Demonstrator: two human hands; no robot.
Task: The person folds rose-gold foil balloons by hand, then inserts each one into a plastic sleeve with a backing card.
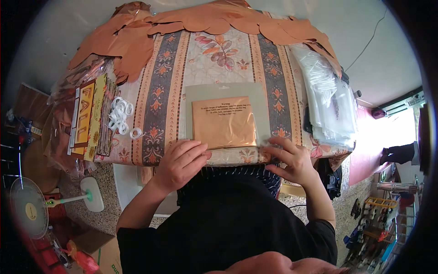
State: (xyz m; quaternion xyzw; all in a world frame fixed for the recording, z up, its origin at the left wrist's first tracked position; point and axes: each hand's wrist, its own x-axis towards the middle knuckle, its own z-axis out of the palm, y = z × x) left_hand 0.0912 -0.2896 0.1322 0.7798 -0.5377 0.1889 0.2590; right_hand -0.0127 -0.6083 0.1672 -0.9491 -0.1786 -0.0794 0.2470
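In front of me on the table lies a clear plastic bag point(229, 90) with a hang hole at its top. Inside it is a folded, shiny copper-orange packet point(223, 125), with dark print on the plastic above. My left hand point(182, 163) rests by the bag's lower left corner, its fingers stretched out over the table edge and touching the packet's corner. At the lower right corner, my right hand point(292, 160) has its fingers bent but apart, the fingertips at the bag's edge. Neither hand visibly grips anything.
A patterned tablecloth point(219, 59) covers the table. Copper-orange scalloped sheets point(205, 20) lie along the far edge. To the left are stacked printed cards point(89, 118) and white ribbon coils point(121, 114); to the right, a pile of clear bags point(333, 105). A fan point(29, 208) stands at lower left.
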